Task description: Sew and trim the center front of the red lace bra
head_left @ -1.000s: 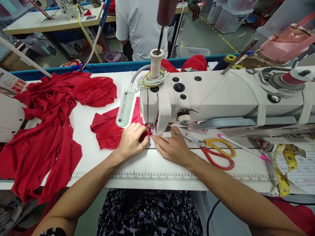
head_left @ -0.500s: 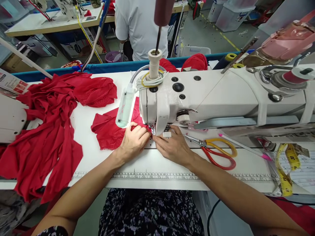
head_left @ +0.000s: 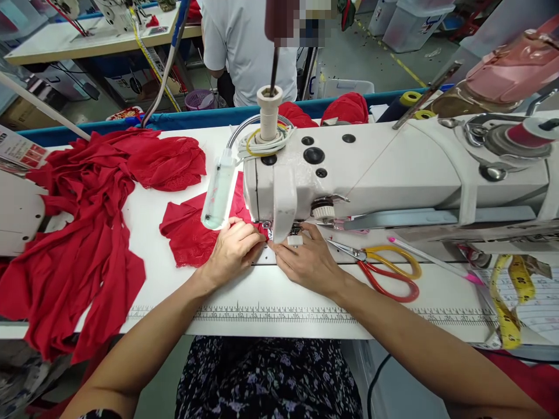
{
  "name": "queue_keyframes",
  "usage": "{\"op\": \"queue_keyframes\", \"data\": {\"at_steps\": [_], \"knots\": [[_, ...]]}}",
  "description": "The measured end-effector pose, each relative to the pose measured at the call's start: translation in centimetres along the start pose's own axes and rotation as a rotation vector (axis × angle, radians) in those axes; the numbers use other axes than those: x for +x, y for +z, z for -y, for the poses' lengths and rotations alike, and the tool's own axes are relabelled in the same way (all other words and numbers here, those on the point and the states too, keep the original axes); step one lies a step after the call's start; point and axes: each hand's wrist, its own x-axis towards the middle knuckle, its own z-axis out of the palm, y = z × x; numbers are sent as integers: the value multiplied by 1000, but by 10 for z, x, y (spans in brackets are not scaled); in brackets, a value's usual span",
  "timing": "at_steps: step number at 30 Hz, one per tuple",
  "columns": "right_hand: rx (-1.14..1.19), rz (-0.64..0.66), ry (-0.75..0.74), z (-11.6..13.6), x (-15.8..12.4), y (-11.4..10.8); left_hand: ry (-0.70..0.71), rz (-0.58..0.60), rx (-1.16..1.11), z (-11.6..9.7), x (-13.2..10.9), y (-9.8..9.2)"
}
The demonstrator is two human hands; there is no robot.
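Note:
A white sewing machine (head_left: pixel 371 169) lies across the table. A red lace fabric piece (head_left: pixel 190 233) sits under its needle area. My left hand (head_left: pixel 231 250) rests on the fabric's right edge, fingers curled and pressing it down by the presser foot. My right hand (head_left: pixel 305 259) lies just right of the needle, fingertips pinched at the fabric's edge. Both hands nearly touch in front of the needle.
A large heap of red fabric (head_left: pixel 87 233) covers the table's left side. Red and yellow scissors (head_left: pixel 379 270) lie right of my right hand, beside a pink pen (head_left: pixel 432 261) and a yellow measuring tape (head_left: pixel 506 302). A person in a white shirt (head_left: pixel 244 46) stands behind the table.
My left hand has slid slightly back toward the lamp, over the fabric. The red lace piece has shifted a little away under the needle. My right hand stays in place.

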Motion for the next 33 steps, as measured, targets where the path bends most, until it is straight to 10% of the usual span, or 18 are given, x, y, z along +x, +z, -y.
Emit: {"op": "queue_keyframes", "data": {"at_steps": [22, 33], "knots": [[207, -6, 129, -4, 3, 5, 128, 68, 172, -2, -5, -9], [-26, 11, -45, 1, 1, 0, 88, 22, 220, -5, -10, -16]]}}
